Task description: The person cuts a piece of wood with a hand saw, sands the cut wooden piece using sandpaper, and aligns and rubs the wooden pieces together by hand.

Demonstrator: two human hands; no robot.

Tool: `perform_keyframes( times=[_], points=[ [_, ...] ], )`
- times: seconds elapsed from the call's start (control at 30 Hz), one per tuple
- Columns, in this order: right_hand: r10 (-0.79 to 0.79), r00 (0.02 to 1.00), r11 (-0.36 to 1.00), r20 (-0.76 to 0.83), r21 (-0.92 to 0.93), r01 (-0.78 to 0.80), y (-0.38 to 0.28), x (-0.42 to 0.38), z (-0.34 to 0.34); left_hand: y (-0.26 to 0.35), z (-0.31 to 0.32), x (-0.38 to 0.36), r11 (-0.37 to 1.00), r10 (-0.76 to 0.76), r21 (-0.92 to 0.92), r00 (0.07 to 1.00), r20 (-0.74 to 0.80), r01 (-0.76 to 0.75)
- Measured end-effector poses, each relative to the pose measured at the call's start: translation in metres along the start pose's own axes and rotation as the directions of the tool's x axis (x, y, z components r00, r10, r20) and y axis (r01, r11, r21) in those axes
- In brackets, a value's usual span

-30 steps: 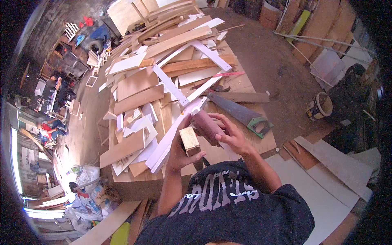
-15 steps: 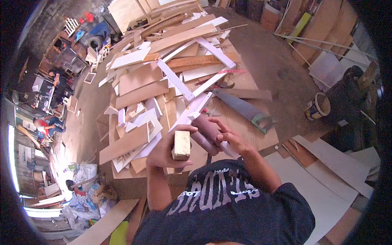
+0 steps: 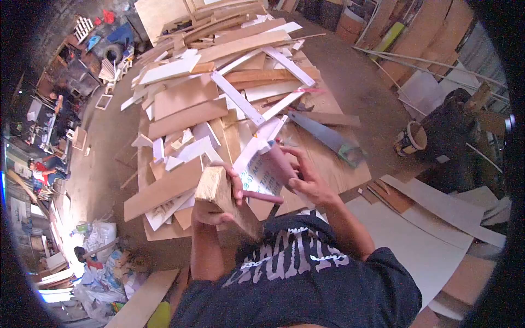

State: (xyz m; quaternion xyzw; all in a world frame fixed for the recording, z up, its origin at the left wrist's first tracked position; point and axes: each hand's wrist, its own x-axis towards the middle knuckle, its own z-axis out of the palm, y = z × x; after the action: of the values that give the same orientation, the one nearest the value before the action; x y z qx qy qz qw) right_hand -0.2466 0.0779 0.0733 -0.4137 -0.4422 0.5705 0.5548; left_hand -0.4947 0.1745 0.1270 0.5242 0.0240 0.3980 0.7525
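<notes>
My left hand (image 3: 209, 215) is wrapped round a wood block (image 3: 213, 185), a short squared piece with its pale end grain facing up. In my right hand (image 3: 310, 183) is a curled sheet of sandpaper (image 3: 280, 163), brown on its grit side. Its white back shows green printed lettering, and the rolled lower edge reaches the fingers of my left hand. Thumb and fingers of the right hand pinch the sheet along its right side. Both hands are above the near edge of the worktable (image 3: 342, 177).
A handsaw (image 3: 317, 133) with a green handle lies right of the sheet. Beyond it is a white wooden frame (image 3: 236, 97) on a heap of boards (image 3: 183, 117). A bucket (image 3: 411, 138) stands at right. Loose panels (image 3: 407, 240) lie on the floor; people sit far left.
The wood block has tilted and moved left, away from the sandpaper. The sandpaper has opened out, baring its printed white back, with my right hand still on it.
</notes>
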Motion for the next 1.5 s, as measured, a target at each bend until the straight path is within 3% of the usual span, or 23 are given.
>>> perform_keyframes(
  times=[0.03, 0.1, 0.17, 0.23, 0.3, 0.43, 0.47, 0.5, 0.57, 0.63, 0.7, 0.83, 0.93, 1.0, 1.1, 1.23, 1.33, 1.43, 1.47, 1.5],
  points=[
    [-0.104, 0.995, 0.975, 0.000, -0.198, 0.102, 0.002, 0.001, 0.011, -0.003, 0.003, -0.004, 1.000, 0.002, -0.031, 0.999, -0.053, -0.003],
    [-0.048, 0.998, 0.962, 0.040, -0.269, 0.057, 0.003, 0.000, 0.028, -0.007, 0.001, -0.006, 0.999, -0.043, -0.030, 0.999, -0.015, 0.043],
    [-0.209, 0.976, 0.799, -0.065, -0.587, 0.133, 0.021, 0.002, 0.039, -0.003, -0.003, -0.007, 1.000, -0.019, -0.012, 1.000, 0.020, 0.019],
    [-0.256, 0.966, 0.756, -0.046, -0.632, 0.170, 0.010, 0.000, 0.054, 0.002, -0.005, -0.006, 0.999, -0.029, 0.034, 0.996, 0.083, 0.026],
    [-0.230, 0.971, 0.650, -0.069, -0.754, 0.101, 0.008, -0.003, 0.060, -0.003, -0.013, -0.010, 1.000, 0.020, 0.009, 0.995, 0.099, -0.021],
    [-0.209, 0.978, 0.610, -0.021, -0.784, 0.114, 0.005, -0.006, 0.067, 0.003, -0.019, -0.012, 0.998, -0.059, 0.026, 0.990, 0.128, 0.056],
    [-0.172, 0.983, 0.617, -0.072, -0.786, 0.051, 0.000, -0.009, 0.072, 0.003, -0.019, -0.012, 0.996, -0.089, 0.030, 0.988, 0.128, 0.086],
    [-0.133, 0.983, 0.622, -0.123, -0.783, -0.014, -0.003, -0.011, 0.075, 0.002, -0.019, -0.012, 0.996, -0.090, 0.028, 0.988, 0.127, 0.087],
    [-0.125, 0.987, 0.586, -0.103, -0.810, -0.010, 0.001, -0.012, 0.072, -0.005, -0.020, -0.011, 0.997, -0.063, 0.047, 0.997, 0.050, 0.061],
    [-0.118, 0.989, 0.549, -0.090, -0.836, -0.010, 0.007, -0.015, 0.066, -0.011, -0.029, -0.012, 0.997, -0.064, 0.038, 0.996, 0.069, 0.062],
    [-0.188, 0.982, 0.536, 0.019, -0.836, 0.119, 0.012, -0.019, 0.060, -0.011, -0.030, -0.013, 0.994, -0.112, -0.014, 0.994, 0.014, 0.112],
    [-0.257, 0.964, 0.612, 0.063, -0.762, 0.213, 0.007, -0.018, 0.061, -0.011, -0.031, -0.013, 0.990, -0.139, -0.014, 0.989, -0.042, 0.139],
    [-0.242, 0.970, 0.567, -0.022, -0.815, 0.123, 0.004, -0.017, 0.073, -0.016, -0.032, -0.015, 0.992, -0.124, 0.010, 0.992, -0.018, 0.124],
    [-0.217, 0.967, 0.622, -0.133, -0.783, 0.031, 0.014, -0.013, 0.071, -0.013, -0.024, -0.011, 0.992, -0.125, 0.031, 0.992, -0.004, 0.126],
    [-0.292, 0.946, 0.618, -0.139, -0.782, 0.076, 0.014, -0.012, 0.069, -0.014, -0.025, -0.011, 0.994, -0.074, 0.077, 0.996, -0.043, 0.078],
    [-0.254, 0.946, 0.623, -0.201, -0.782, 0.001, 0.011, -0.015, 0.069, -0.016, -0.033, -0.016, 0.994, -0.041, 0.093, 0.994, -0.103, 0.051],
    [-0.320, 0.919, 0.598, -0.230, -0.801, 0.007, 0.020, -0.014, 0.067, -0.017, -0.038, -0.020, 0.983, -0.117, 0.123, 0.983, -0.139, 0.134],
    [-0.370, 0.878, 0.683, -0.304, -0.730, 0.035, 0.027, -0.012, 0.064, -0.011, -0.029, -0.014, 0.958, -0.188, 0.188, 0.970, -0.153, 0.216],
    [-0.372, 0.873, 0.681, -0.316, -0.731, 0.026, 0.025, -0.010, 0.064, -0.011, -0.025, -0.010, 0.939, -0.136, 0.300, 0.983, -0.122, 0.167],
    [-0.373, 0.868, 0.681, -0.329, -0.732, 0.015, 0.024, -0.009, 0.063, -0.014, -0.022, -0.005, 0.940, -0.137, 0.297, 0.984, -0.117, 0.166]
  ],
)
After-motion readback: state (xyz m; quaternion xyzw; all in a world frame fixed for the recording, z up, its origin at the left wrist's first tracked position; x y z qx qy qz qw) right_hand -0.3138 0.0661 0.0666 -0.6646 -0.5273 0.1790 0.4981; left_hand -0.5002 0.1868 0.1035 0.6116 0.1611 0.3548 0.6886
